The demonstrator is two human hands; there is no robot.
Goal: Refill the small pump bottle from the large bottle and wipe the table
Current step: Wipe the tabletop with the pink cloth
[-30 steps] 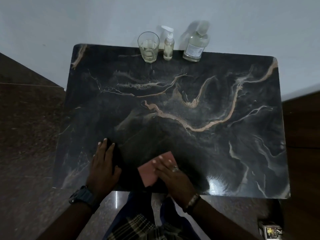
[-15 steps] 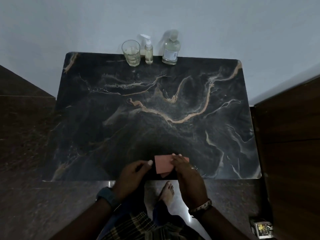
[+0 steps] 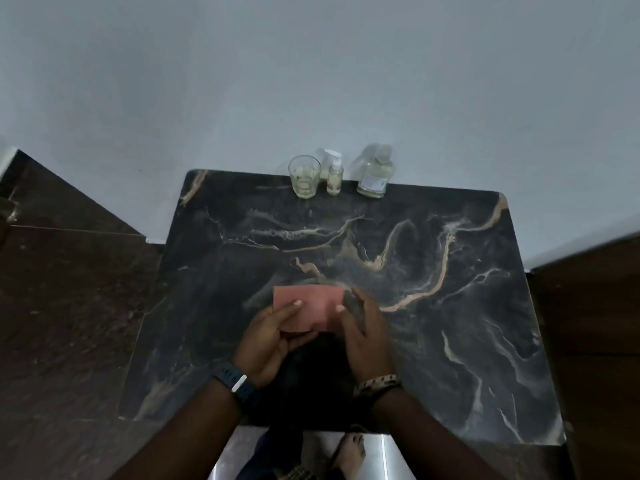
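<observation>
Hands meet over the near middle of the table (image 3: 450, 341): the left hand (image 3: 266, 344) and the right hand (image 3: 363, 337) both pinch a folded pink cloth (image 3: 311, 304), thumbs on top, lifted above the dark veined marble. At the far edge, against the pale wall (image 3: 311, 81), stand a glass (image 3: 304, 176) on the left, the small pump bottle (image 3: 335, 174) just beside it, and the large bottle (image 3: 375, 174) to the right. Dark floor (image 3: 69, 306) lies left; a bare foot (image 3: 349, 452) shows below.
</observation>
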